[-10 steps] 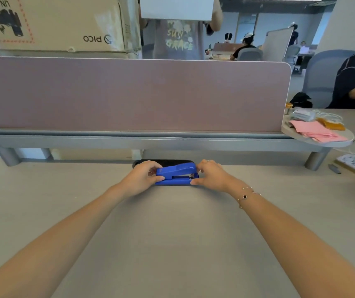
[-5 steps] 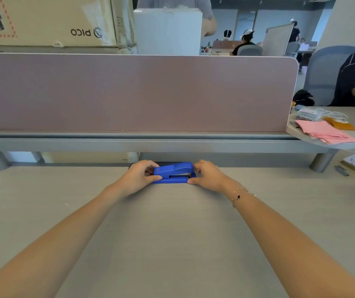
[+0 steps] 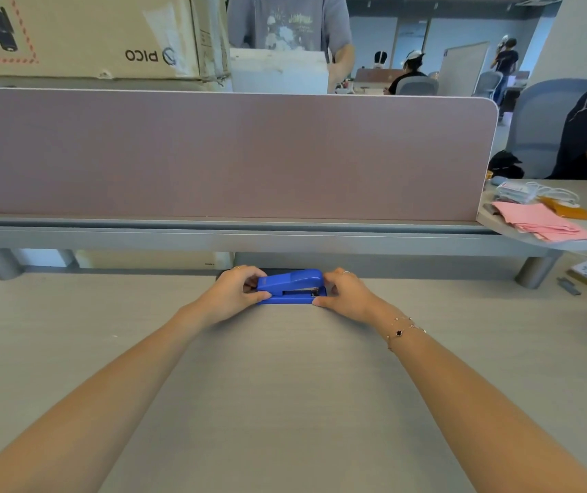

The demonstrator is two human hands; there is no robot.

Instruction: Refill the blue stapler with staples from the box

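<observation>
Fingers of the left hand [image 3: 235, 293] and right hand [image 3: 343, 291] are pinching opposite ends of the closed blue plastic stapler [image 3: 290, 287], resting on the pale wood-grain desk [image 3: 285, 403]. Judged step: opening. Next, the top cover needs lifting; no staple box is visible.
</observation>
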